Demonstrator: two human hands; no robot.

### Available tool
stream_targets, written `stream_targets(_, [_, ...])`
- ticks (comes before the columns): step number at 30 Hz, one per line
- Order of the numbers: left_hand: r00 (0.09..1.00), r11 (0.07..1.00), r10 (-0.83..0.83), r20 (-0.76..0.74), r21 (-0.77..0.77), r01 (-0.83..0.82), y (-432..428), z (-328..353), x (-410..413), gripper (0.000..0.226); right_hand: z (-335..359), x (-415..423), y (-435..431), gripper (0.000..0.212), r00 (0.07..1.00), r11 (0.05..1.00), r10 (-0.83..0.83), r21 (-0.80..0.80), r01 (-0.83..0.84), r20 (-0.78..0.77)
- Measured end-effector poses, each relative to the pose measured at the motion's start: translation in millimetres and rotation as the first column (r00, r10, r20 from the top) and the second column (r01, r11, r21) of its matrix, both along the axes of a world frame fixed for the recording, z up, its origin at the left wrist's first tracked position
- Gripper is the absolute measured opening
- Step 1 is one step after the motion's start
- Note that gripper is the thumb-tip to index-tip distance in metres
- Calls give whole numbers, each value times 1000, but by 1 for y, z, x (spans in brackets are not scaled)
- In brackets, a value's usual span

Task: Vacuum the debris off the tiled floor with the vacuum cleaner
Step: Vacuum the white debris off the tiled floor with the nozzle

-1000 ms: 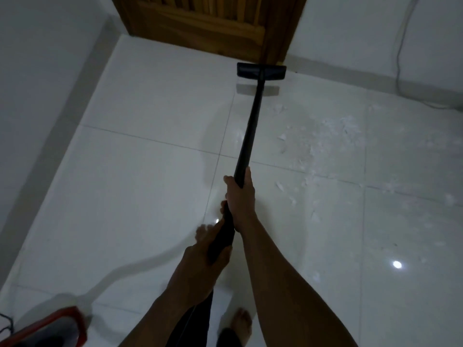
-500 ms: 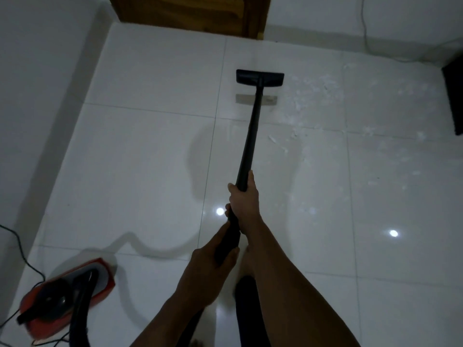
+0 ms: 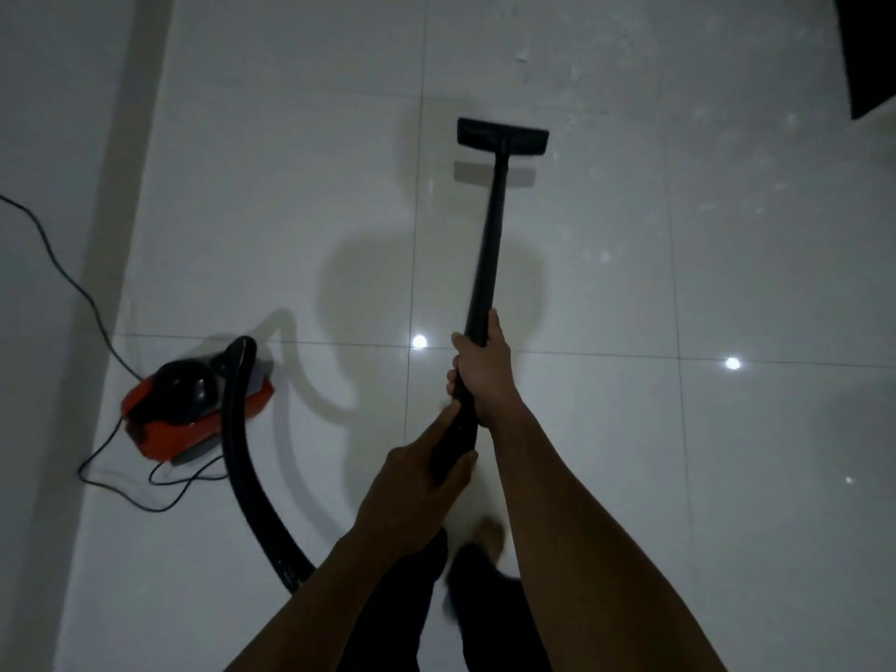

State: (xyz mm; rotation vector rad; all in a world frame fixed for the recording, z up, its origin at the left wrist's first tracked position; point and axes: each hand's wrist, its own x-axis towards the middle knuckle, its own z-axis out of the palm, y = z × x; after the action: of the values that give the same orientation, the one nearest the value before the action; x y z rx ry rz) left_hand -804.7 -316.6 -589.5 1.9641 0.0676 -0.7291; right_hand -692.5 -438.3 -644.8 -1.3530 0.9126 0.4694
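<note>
Both my hands grip the black vacuum wand (image 3: 489,244). My right hand (image 3: 485,368) holds it higher up, my left hand (image 3: 417,487) holds the lower handle end. The flat black floor nozzle (image 3: 503,137) rests on the white tiled floor (image 3: 751,477) ahead of me. White debris (image 3: 606,65) lies scattered beyond and to the right of the nozzle. The red and black vacuum body (image 3: 194,409) sits on the floor to my left, and its black hose (image 3: 247,468) curves from it toward my legs.
A thin black power cord (image 3: 63,264) runs from the vacuum body up the left wall (image 3: 48,138) and loops on the floor beside it. A dark object (image 3: 872,55) stands at the top right. My bare foot (image 3: 489,531) is below the handle.
The nozzle has been drawn back from the wooden door, which is out of view now. The view has tilted down and the vacuum body with its hose has come fully into sight at left.
</note>
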Motion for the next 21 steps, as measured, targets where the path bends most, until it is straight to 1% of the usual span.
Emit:
stream_targets(5, [998,998,-57,36,19,56,18,2,-71,62,3,-77,18,71,998,1000,-27,-5,27,-50])
stream_targets(9, [992,996,-83,91,-27,86,34,-4,-128,58,-7,-139,30,67,997,998,-66,-1,66,-46])
stream_targets(12, [989,991,-120,82,-58,125,48,-4,-170,60,-13,-187,39,64,993,993,-114,9,115,-43])
stream_targets(16, [986,987,-156,54,-12,157,57,6,-214,64,-16,-241,43,59,979,978,-198,53,201,-51])
stream_targets(21, [981,982,-190,42,16,190,58,4,-238,58,-15,-274,38,55,968,965,-239,96,246,-74])
